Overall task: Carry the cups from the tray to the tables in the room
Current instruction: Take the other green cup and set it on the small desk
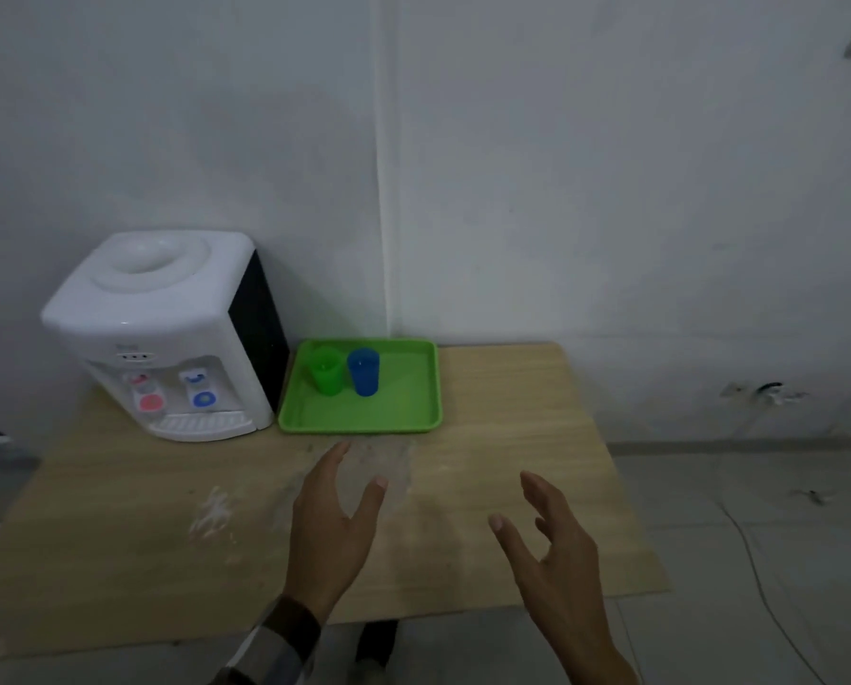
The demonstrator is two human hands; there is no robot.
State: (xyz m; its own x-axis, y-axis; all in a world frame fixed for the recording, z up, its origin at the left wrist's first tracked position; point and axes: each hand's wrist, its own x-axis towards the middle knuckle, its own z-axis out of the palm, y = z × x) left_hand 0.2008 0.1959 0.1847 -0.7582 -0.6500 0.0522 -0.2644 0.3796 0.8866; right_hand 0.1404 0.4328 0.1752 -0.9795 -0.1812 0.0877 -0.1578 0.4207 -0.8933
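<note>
nearest the camera, both hands reach out over the worktop (117, 536), empty and holding nothing. the left hand (332, 536) comes in from the near edge with a checked sleeve (275, 645) at the wrist; its fingers are spread wide, thumb apart from the rest, fingertips pointing toward the far edge. the right hand (556, 561) is bare at the wrist and hovers over the near right part of the worktop, also spread wide, fingers loosely curved, palm turned toward the left hand. the two hands are well apart from each other.

between and just beyond the hands, the pale wooden surface carries a dull whitish smear (379, 477), and a smaller white scuff (213, 511) lies to the left of the left hand.

further on, toward the far edge near the middle, sits a green tray (388, 412). two cups stand upright in its far left part: a green cup (325, 370) and, just beside it on the right, a blue cup (363, 370). whether the two touch cannot be told. the rest of the tray is bare.

just beside the tray, at the far left corner of the worktop, stands a white water dispenser (161, 313) with a red tap and a blue tap on its front.

behind everything is a plain white wall (611, 165). to the right of the worktop, a cable (759, 561) runs across the tiled floor.
</note>
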